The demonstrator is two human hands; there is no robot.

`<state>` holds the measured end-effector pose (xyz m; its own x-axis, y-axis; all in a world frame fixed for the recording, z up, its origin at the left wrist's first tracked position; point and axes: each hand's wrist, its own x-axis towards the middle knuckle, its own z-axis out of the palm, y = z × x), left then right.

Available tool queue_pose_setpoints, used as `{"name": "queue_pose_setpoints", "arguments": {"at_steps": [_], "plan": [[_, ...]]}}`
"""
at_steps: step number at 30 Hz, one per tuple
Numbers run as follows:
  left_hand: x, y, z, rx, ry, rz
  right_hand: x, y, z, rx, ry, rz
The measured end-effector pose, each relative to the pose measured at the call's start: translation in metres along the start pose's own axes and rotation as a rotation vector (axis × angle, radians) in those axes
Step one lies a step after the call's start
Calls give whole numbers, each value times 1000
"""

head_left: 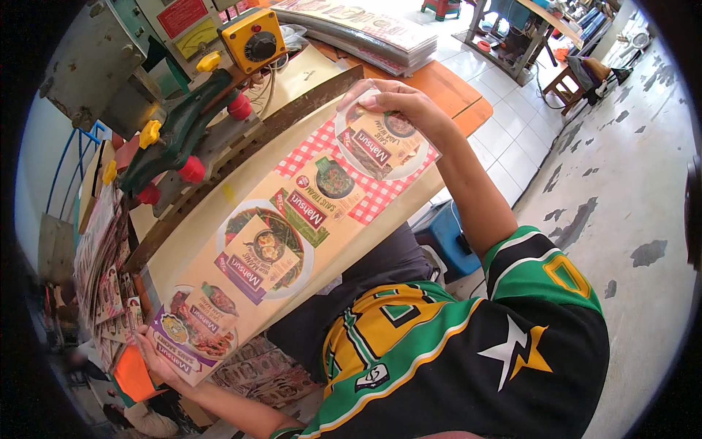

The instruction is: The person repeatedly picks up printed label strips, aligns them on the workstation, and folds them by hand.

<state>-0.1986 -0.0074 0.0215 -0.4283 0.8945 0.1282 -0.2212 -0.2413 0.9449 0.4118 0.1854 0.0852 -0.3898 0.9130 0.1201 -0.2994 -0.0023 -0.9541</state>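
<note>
A long printed sheet [252, 249] with food pictures and a red-and-white checked band is stretched diagonally before me. My right hand [391, 102] grips its far right corner, thumb on top and part of the fingers showing behind the edge. At the near left end my left hand [157, 358] holds the other corner, its fingers partly hidden by the sheet. Beneath it lies a pale flat board [172, 245], beside a machine with a dark green bracket [183, 121] carrying yellow knobs [150, 134] and red knobs [191, 169].
A yellow control box [252, 40] with a black dial sits on the machine. Stacked printed sheets [373, 36] rest on the orange table [464, 102] at the back. More printed sheets [110, 271] pile up at the left. A blue container [446, 238] stands right of my lap.
</note>
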Motion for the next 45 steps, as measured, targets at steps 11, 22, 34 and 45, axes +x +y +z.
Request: {"name": "queue_pose_setpoints", "arguments": {"at_steps": [11, 22, 34, 45], "plan": [[-1, -12, 11, 129, -109, 81, -8, 16, -23, -207, -66, -65], [11, -12, 25, 273, -143, 209, -2, 32, -58, -194, 47, -243], [2, -36, 20, 354, -52, 177, -26, 47, -64, -438, 83, -42], [6, -45, 50, 566, -41, -15, -18, 54, -39, -586, 304, 95]]}}
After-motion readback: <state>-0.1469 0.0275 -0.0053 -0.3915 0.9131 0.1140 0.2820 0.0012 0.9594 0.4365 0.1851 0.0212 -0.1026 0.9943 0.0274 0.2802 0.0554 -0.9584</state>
